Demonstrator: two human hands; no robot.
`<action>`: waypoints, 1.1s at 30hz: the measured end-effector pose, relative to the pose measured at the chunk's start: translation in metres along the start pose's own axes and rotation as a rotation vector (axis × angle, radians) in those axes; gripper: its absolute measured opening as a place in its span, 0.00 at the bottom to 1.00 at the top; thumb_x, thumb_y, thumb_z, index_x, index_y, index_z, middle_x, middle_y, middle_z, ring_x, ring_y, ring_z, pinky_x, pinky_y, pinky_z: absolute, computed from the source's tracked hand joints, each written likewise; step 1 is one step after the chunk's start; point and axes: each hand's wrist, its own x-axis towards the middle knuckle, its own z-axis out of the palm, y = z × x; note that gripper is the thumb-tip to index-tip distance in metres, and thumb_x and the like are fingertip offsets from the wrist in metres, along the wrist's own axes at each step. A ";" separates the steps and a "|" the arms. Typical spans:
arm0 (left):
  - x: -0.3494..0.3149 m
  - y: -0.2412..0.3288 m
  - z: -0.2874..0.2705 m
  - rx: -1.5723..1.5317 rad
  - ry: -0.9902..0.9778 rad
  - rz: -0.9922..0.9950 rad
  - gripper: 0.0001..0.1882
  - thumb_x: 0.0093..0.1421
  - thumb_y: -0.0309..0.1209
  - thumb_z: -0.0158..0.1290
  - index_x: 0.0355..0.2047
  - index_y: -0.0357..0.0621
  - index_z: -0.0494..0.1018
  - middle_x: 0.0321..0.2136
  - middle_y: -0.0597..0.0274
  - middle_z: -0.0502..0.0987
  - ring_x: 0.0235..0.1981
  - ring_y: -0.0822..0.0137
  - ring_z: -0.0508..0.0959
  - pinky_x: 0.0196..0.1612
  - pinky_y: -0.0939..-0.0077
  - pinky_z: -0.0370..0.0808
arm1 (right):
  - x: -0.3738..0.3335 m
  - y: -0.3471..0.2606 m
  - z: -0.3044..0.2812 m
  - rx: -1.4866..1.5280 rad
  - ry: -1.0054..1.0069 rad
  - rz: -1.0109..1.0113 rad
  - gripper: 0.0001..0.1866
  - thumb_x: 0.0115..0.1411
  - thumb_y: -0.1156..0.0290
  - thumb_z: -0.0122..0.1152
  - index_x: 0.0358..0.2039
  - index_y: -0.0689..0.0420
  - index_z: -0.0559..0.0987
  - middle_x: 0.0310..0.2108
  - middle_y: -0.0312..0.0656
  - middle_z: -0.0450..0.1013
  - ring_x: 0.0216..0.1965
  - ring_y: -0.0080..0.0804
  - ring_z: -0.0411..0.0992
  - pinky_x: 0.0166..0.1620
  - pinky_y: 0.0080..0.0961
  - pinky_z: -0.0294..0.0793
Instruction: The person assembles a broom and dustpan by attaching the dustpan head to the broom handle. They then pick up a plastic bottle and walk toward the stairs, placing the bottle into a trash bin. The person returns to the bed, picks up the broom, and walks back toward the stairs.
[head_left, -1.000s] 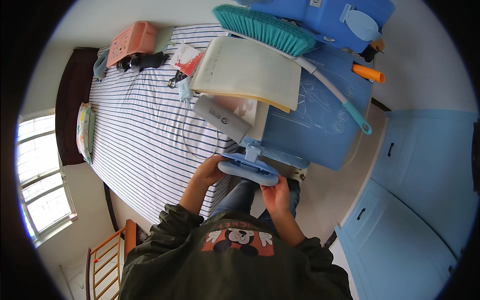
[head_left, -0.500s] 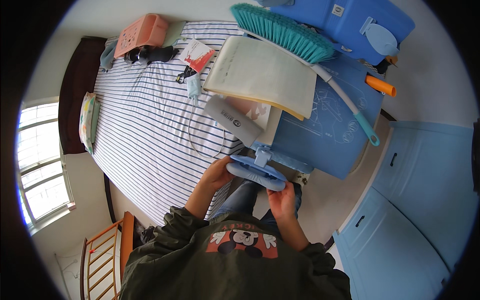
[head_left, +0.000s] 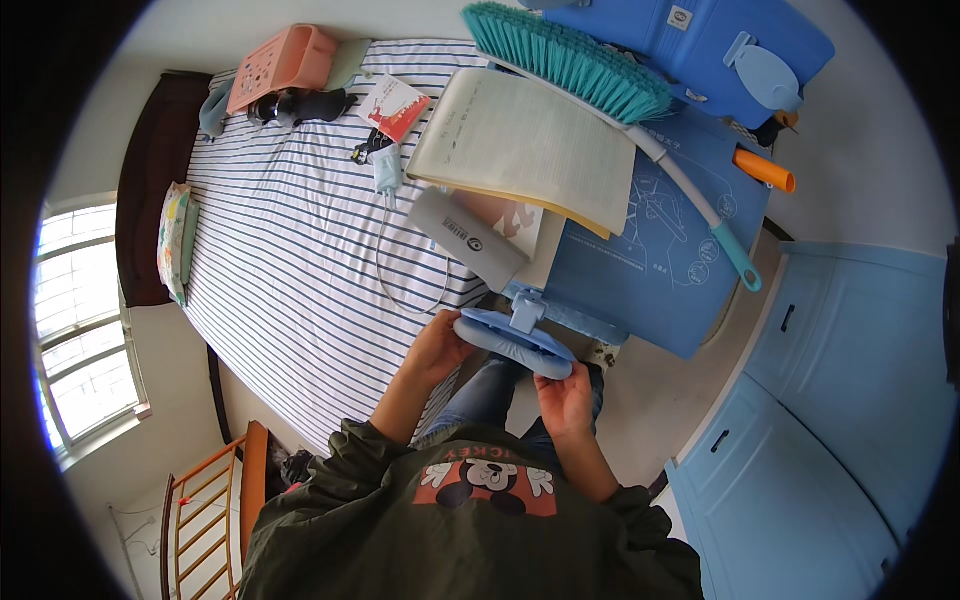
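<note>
A light blue padded bar [head_left: 505, 347], rounded at its ends, sits at the near edge of a blue desk [head_left: 600, 275], with a pale blue bracket [head_left: 527, 310] behind it. My left hand [head_left: 438, 347] holds the bar's left end, its fingers partly hidden behind it. At the right end, my right hand [head_left: 566, 400] pinches the bar's lower edge between thumb and fingers. Just beyond the bracket, a grey cylindrical case [head_left: 468, 240] lies slanted over the desk's left corner. An open notebook [head_left: 530, 150] with yellowed pages is spread behind it.
A brush [head_left: 570, 70] with teal bristles lies across the desk, its handle pointing right. An orange cylinder [head_left: 764, 170] is at the desk's right edge. Left stands a striped bed [head_left: 290, 230] with a pink basket [head_left: 285, 70] and a cable. Blue cabinets [head_left: 800, 430] line the right.
Both hands keep their hold on the padded bar, which has shifted very slightly. The rest of the scene looks the same apart from a small shift of the view.
</note>
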 end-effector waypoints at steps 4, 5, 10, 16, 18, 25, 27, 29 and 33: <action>-0.009 -0.002 0.007 0.039 -0.088 0.038 0.15 0.62 0.36 0.41 0.43 0.38 0.66 0.39 0.56 0.72 0.43 0.64 0.72 0.51 0.69 0.68 | 0.002 0.000 -0.006 0.001 -0.025 0.014 0.14 0.61 0.66 0.43 0.41 0.61 0.71 0.44 0.41 0.70 0.46 0.31 0.68 0.49 0.29 0.68; -0.015 -0.003 0.014 0.050 -0.131 0.058 0.16 0.61 0.35 0.43 0.45 0.39 0.64 0.40 0.56 0.71 0.44 0.64 0.72 0.51 0.68 0.67 | 0.002 0.000 -0.008 -0.007 -0.020 0.016 0.14 0.61 0.65 0.43 0.41 0.61 0.71 0.44 0.41 0.70 0.46 0.31 0.68 0.49 0.29 0.68; -0.028 -0.011 0.039 0.088 -0.097 0.119 0.27 0.57 0.30 0.52 0.54 0.43 0.53 0.45 0.57 0.66 0.48 0.62 0.69 0.53 0.63 0.65 | -0.004 -0.003 0.002 -0.071 0.007 0.011 0.15 0.62 0.64 0.43 0.43 0.60 0.70 0.44 0.41 0.70 0.45 0.30 0.68 0.46 0.28 0.70; -0.020 -0.015 0.032 0.039 -0.103 0.119 0.29 0.55 0.25 0.51 0.55 0.43 0.51 0.44 0.56 0.65 0.48 0.61 0.68 0.53 0.61 0.65 | -0.010 -0.002 0.010 -0.090 -0.037 -0.010 0.16 0.63 0.65 0.43 0.46 0.60 0.68 0.45 0.41 0.69 0.47 0.31 0.67 0.47 0.29 0.69; -0.020 -0.015 0.033 0.034 -0.106 0.130 0.30 0.54 0.23 0.50 0.56 0.43 0.50 0.45 0.54 0.64 0.49 0.59 0.67 0.54 0.59 0.64 | -0.011 -0.003 0.010 -0.127 -0.110 -0.026 0.18 0.61 0.65 0.49 0.49 0.60 0.67 0.48 0.41 0.67 0.49 0.31 0.65 0.50 0.29 0.67; -0.024 -0.013 0.041 0.056 -0.066 0.121 0.34 0.53 0.24 0.49 0.57 0.41 0.45 0.47 0.50 0.60 0.51 0.55 0.65 0.56 0.53 0.62 | -0.020 -0.005 0.019 -0.158 -0.120 -0.028 0.27 0.55 0.72 0.58 0.54 0.60 0.60 0.50 0.41 0.64 0.52 0.32 0.63 0.55 0.28 0.63; -0.025 -0.013 0.043 0.050 -0.042 0.115 0.33 0.53 0.24 0.49 0.57 0.41 0.47 0.46 0.51 0.61 0.50 0.56 0.65 0.56 0.54 0.62 | -0.021 -0.006 0.020 -0.143 -0.106 -0.011 0.27 0.55 0.72 0.58 0.54 0.61 0.61 0.50 0.41 0.64 0.53 0.31 0.63 0.56 0.28 0.63; -0.025 -0.012 0.045 0.055 -0.020 0.109 0.32 0.53 0.24 0.50 0.56 0.41 0.49 0.46 0.52 0.62 0.49 0.57 0.66 0.55 0.56 0.63 | -0.021 -0.006 0.022 -0.126 -0.089 -0.002 0.27 0.55 0.72 0.58 0.54 0.62 0.61 0.50 0.41 0.64 0.53 0.31 0.63 0.56 0.27 0.62; -0.027 -0.010 0.049 0.074 0.015 0.108 0.30 0.52 0.24 0.50 0.55 0.41 0.51 0.44 0.54 0.64 0.48 0.60 0.67 0.54 0.60 0.64 | -0.022 -0.009 0.028 -0.102 -0.070 0.013 0.27 0.54 0.73 0.59 0.53 0.62 0.62 0.49 0.41 0.64 0.52 0.29 0.63 0.57 0.26 0.61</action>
